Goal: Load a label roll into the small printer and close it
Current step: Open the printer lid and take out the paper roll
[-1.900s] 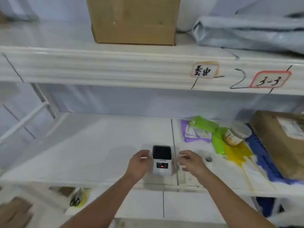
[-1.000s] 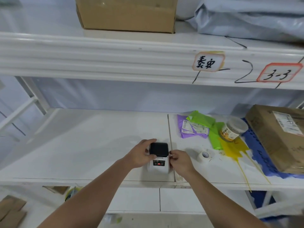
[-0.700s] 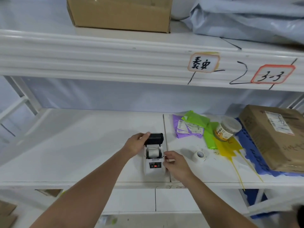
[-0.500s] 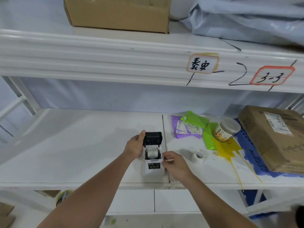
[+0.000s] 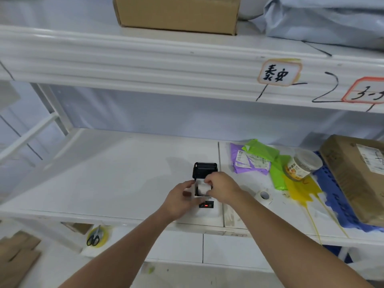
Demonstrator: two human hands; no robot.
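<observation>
Standing near the front edge of the white shelf [image 5: 108,183], the small printer [image 5: 209,212] has its black lid [image 5: 205,169] flipped up and back, which leaves the paper bay open to view. A white label roll [image 5: 202,189] sits in that bay, lying on its side between the bay's walls. The right hand [image 5: 223,189] comes in from the right and curls over the roll, its fingers pinched narrowly on the roll's top and right end, so this hand is closed on the roll. The left hand [image 5: 180,199] is against the printer's left side, fingers half bent and thumb toward the bay; whether it grips the housing or only steadies it cannot be told, since the fingertips blur against the white body. A red light shows on the dark panel [image 5: 206,204] on the printer's front face, just below the bay. To the right of the printer, a second small white roll [image 5: 262,195] lies on the shelf, apart from both hands. Farther right are purple and green mailer bags [image 5: 255,159], a clear jar [image 5: 302,168] lying tilted on its side, and a brown carton [image 5: 357,177] at the edge of view. Below the shelf, at lower left, a pair of scissors [image 5: 94,239] rests on a yellow tape ring.
</observation>
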